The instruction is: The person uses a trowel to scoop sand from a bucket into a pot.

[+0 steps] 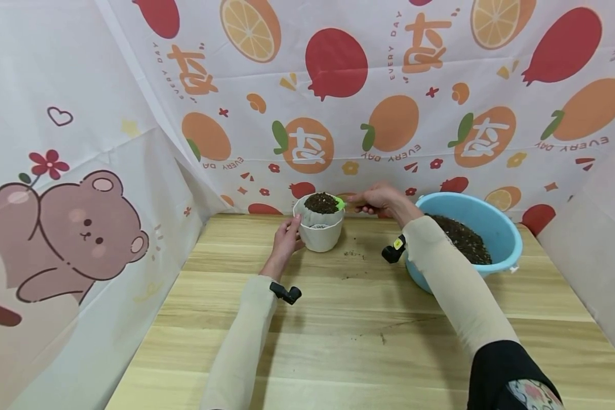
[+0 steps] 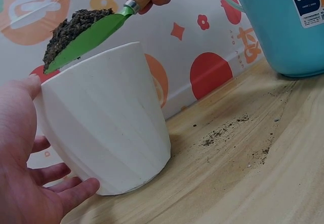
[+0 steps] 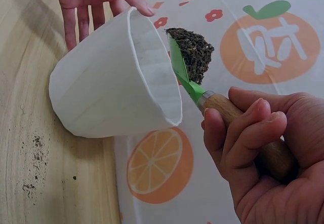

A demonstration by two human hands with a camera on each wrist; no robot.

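A white flower pot [image 1: 324, 236] with slanted ridges stands upright on the table near the back wall. My left hand [image 1: 286, 238] holds its left side, thumb [image 2: 31, 84] at the rim and fingers lower down against the wall. In my right hand [image 1: 381, 199] is a small garden trowel [image 3: 185, 74] with a green blade, its wooden handle [image 3: 223, 107] gripped in curled fingers. A heap of dark soil [image 2: 73, 31] lies on the blade, which is over the pot's rim. Some grainy material [image 1: 319, 226] shows inside the pot in the head view.
To the right, a light blue bucket [image 1: 509, 250] holds more dark soil [image 1: 463, 239], partly hidden by my right forearm. Soil crumbs [image 2: 223, 133] are scattered on the wooden table [image 1: 338, 341]. A printed cloth [image 1: 338, 131] hangs close behind the pot.
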